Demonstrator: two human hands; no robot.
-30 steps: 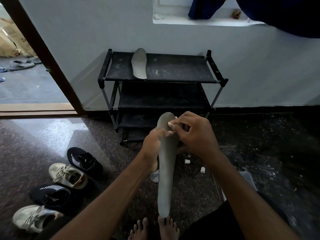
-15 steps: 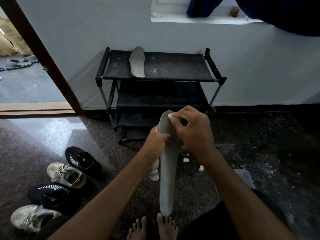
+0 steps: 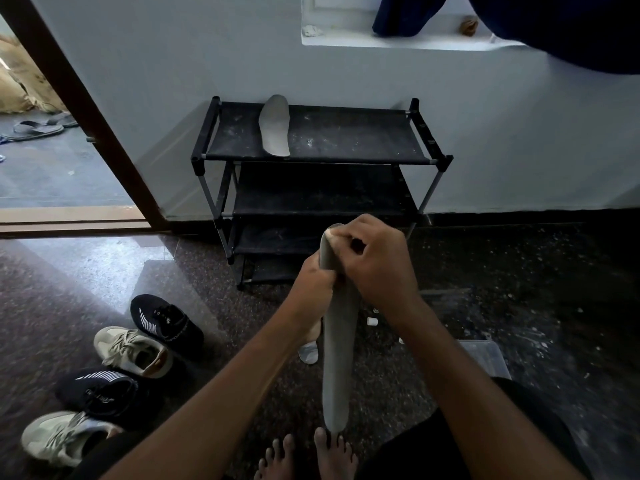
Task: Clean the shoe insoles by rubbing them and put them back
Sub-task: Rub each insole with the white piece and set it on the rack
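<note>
With the left hand, clasps a grey insole round its upper part. With the right hand, fingers curled, pinches the top end, with something small and pale at the fingertips, too small to make out. Holds the insole upright and edge-on above the floor, lower end down at the toes of two bare feet; contact there impossible to tell.

White script on the side of the second black sneaker, too blurred to read.

Two insoles in all: the one in the hands and a second insole lying flat on the top tier of a black tiered shoe rack. Four sneakers in a line on the floor at left, alternating from the rack outward: first black sneaker, first beige sneaker, the second black one, second beige sneaker. One small white bit on the floor past the right wrist, and one clear plastic container beside the right forearm.

Underfoot, dark speckled polished stone, glossy with daylight from an open doorway at left, sandals on the ground beyond it. Behind the rack, a pale wall with a recessed ledge and dark cloth hanging over it.
</note>
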